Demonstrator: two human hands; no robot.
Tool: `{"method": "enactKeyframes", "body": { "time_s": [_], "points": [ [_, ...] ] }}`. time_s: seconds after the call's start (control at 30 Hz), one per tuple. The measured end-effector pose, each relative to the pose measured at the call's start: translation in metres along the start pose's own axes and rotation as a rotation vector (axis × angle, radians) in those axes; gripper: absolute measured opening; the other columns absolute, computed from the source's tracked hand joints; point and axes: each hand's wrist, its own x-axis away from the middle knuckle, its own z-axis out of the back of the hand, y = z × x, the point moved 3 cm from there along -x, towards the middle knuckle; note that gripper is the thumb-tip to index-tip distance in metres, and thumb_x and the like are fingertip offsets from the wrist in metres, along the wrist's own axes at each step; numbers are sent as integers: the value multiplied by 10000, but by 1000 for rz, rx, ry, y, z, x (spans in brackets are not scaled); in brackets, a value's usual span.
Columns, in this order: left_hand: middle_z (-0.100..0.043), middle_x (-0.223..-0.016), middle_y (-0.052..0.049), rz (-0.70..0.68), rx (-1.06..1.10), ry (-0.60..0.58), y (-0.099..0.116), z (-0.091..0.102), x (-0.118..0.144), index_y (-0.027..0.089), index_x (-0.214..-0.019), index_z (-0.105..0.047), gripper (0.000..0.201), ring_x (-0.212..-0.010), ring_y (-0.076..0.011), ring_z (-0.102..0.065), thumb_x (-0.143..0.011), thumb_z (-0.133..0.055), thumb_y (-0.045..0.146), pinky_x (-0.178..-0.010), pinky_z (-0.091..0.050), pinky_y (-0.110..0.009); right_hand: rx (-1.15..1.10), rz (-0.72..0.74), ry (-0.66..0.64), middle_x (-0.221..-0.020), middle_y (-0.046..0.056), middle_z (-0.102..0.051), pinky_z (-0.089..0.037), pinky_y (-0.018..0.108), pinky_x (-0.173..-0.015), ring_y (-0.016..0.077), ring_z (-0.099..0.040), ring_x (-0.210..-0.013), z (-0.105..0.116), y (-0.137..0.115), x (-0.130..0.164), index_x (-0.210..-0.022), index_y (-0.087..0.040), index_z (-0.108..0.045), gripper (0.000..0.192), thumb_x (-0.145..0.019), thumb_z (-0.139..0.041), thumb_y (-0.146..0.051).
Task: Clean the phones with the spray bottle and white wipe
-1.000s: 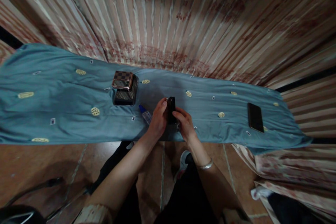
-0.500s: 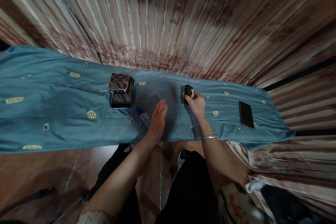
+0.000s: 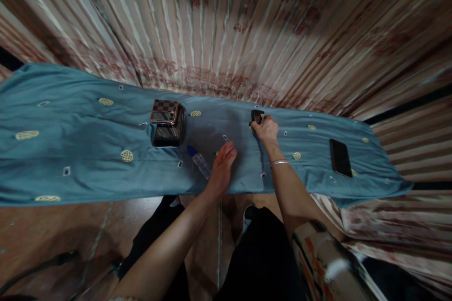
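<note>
My right hand (image 3: pixel 267 128) is closed around a small dark, box-like object (image 3: pixel 257 116) near the back of the cloth. Fingers and thumb cover part of it, so its kind cannot be told. Lower and to the left, my left hand (image 3: pixel 223 165) hovers near the front edge, fingers curled together, with nothing visible in them. Beside its wrist lies a clear tube-shaped item with a blue cap (image 3: pixel 200 163), pen-like, its lower end close to the hand. Further left, a brown checkered item with a shiny rim (image 3: pixel 164 111) rests on a glossy black box-like thing (image 3: pixel 168 135).
A black smartphone (image 3: pixel 341 158) lies flat toward the right end. Teal patterned cloth (image 3: pixel 81 150) covers the long narrow surface. Pleated floral curtains (image 3: pixel 212 23) hang right behind it and along the right side. My legs are below the front edge.
The whole view has shifted slightly, moving the items a little rightward. My left hand has moved slightly right and down, away from the blue-capped tube. The right hand still grips the dark object, which now looks turned.
</note>
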Motion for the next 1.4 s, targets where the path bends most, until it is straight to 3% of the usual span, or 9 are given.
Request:
{"method": "enactKeyframes", "body": {
  "time_s": [0.5, 0.67, 0.87, 1.03, 1.1, 1.17, 1.3, 1.4],
  "points": [
    [-651, -1507, -136, 13, 9, -15, -12, -5, -2, 200, -1226, -718, 377, -1469, -287, -556, -865, -717, 311, -1293, -339, -428, -45, 134, -24, -1213, 265, -751, -490, 428, -1063, 347, -706, -1172, -25, -51, 1, -1244, -56, -656, 470, -920, -693, -395],
    [-675, -1472, -125, 17, 11, -9, -12, -4, -1, 208, -1203, -720, 340, -1438, -279, -581, -869, -704, 273, -1293, -340, -440, -377, 14, 13, -1218, 218, -763, -476, 479, -1116, 362, -675, -1252, -27, -42, -2, -1185, -124, -702, 425, -844, -778, -367],
    [-664, -1481, -123, 25, 22, -18, -1, -3, 5, 218, -1162, -721, 288, -1467, -287, -552, -878, -708, 264, -1293, -332, -460, -651, -97, 60, -1203, 162, -789, -514, 473, -1116, 304, -714, -1203, -19, -18, 4, -1191, -117, -733, 372, -856, -592, -194],
    [-680, -1416, -116, 70, 129, 22, 10, -1, 9, 220, -1148, -711, 298, -1371, -278, -619, -854, -742, 250, -1175, -455, -430, -906, -72, -27, -1037, 68, -829, -630, 373, -893, 208, -775, -907, -17, -20, 51, -1150, -166, -760, 362, -878, -569, -308],
    [-717, -1310, -102, 90, 195, 19, 14, 0, 9, 214, -1117, -714, 248, -1231, -247, -683, -875, -721, 265, -1059, -524, -384, -1243, -19, -194, -1062, 60, -833, -637, 379, -881, 213, -777, -900, -17, -25, 80, -1129, -195, -781, 371, -824, -669, -373],
    [-746, -1184, -94, 91, 241, -20, 18, 2, 8, 198, -1072, -726, 212, -1090, -220, -706, -901, -705, 321, -934, -556, -334, -1387, 40, -270, -1086, 42, -834, -635, 385, -916, 221, -775, -951, -12, -28, 108, -1076, -229, -801, 354, -787, -731, -420],
    [-736, -894, -73, 77, 242, -86, 22, 8, 6, 162, -896, -742, 276, -841, -190, -668, -857, -760, 434, -773, -542, -301, -1381, 179, -232, -1240, 26, -811, -557, 422, -1120, 229, -741, -1184, 2, -32, 147, -1151, -267, -801, 347, -840, -687, -369],
    [-713, -776, -27, 54, 169, -106, 24, 14, 7, 165, -816, -746, 253, -730, -149, -622, -733, -871, 368, -702, -507, -262, -1278, 278, -175, -1298, 32, -793, -551, 429, -1136, 228, -731, -1221, 12, -34, 162, -1232, -281, -777, 388, -859, -674, -316]
  ]
}}
